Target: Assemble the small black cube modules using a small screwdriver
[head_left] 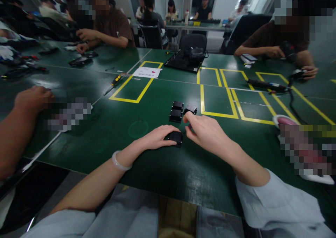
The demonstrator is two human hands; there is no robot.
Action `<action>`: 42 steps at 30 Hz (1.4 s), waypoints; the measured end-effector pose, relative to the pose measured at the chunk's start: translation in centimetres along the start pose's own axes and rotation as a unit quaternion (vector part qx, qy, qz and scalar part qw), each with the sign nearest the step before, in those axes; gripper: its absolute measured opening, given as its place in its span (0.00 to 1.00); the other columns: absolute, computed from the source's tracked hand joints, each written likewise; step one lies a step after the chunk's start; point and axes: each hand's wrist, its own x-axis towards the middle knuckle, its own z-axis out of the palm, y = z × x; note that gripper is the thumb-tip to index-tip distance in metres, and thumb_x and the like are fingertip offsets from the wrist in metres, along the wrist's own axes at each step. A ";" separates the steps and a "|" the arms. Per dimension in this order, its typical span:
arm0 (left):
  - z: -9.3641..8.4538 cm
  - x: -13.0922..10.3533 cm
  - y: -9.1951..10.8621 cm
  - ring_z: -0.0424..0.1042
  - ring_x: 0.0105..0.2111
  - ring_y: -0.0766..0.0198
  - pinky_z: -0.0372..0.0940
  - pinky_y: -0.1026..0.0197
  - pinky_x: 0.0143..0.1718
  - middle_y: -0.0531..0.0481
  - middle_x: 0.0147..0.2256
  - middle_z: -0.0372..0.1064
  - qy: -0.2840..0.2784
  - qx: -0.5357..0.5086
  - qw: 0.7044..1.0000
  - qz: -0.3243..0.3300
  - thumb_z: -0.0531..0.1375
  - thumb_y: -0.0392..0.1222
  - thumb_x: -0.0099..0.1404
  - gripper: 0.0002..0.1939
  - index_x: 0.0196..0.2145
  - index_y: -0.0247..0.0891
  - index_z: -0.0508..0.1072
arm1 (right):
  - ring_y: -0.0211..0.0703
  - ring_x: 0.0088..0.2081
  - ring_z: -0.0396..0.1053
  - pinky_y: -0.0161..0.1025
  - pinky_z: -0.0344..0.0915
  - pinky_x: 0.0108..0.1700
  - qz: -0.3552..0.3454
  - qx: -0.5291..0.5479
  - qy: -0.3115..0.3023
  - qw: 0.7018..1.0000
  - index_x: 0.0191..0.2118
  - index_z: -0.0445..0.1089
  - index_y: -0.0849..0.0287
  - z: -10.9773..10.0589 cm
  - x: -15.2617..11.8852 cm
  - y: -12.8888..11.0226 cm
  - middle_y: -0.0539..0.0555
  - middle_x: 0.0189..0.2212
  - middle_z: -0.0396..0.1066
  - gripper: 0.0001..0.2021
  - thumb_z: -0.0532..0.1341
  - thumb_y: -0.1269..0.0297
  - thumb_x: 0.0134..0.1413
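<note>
My left hand [161, 136] is holding a small, boxy black block [175, 138] right in front of me, by the near side of the shiny dark green table [152, 171]. My thumb is going along the near side of the block and my fingers are bending over the far side, so they are pinching it between them. I can't tell if its bottom is touching the table. A pale, round white bracelet [121, 165] is circling my left wrist.

My right hand [210, 131] is hovering just beside the block's right end. Its thumb and pointing finger are curling toward each other. I can't tell if they are pinching something, because the spot between them is too dark and tiny.

Just past my hands, two small, boxy black pieces [176, 114] are lying in a row, one behind the other. One more dark, boxy piece with a shiny top [191, 108] is lying to their right, close to my right pointing finger.

Farther off to the left, a yellow-and-black screwdriver [116, 79] is lying near a flat sheet of white paper [147, 73]. The paper is covering part of a yellow tape box [124, 100]. Across the table, a person in a brown shirt [117, 26] is sitting with both hands over some dark things.
</note>
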 end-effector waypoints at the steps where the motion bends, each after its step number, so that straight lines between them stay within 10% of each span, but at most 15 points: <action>1: 0.0 0.0 0.0 0.67 0.52 0.54 0.59 0.54 0.54 0.45 0.52 0.68 0.001 0.000 1.000 0.001 0.59 0.52 0.68 0.21 0.55 0.41 0.65 | 0.40 0.29 0.68 0.36 0.50 0.30 0.000 0.003 0.001 1.000 0.44 0.63 0.59 0.0 0.0 0.0 0.52 0.29 0.73 0.09 0.51 0.68 0.60; 42: 0.0 0.0 0.0 0.67 0.52 0.53 0.60 0.54 0.54 0.44 0.53 0.68 -0.004 0.003 1.000 -0.007 0.58 0.53 0.69 0.22 0.56 0.41 0.64 | 0.40 0.25 0.67 0.37 0.45 0.28 0.012 -0.023 -0.025 0.999 0.42 0.65 0.59 0.3 0.1 0.2 0.53 0.26 0.73 0.11 0.48 0.61 0.67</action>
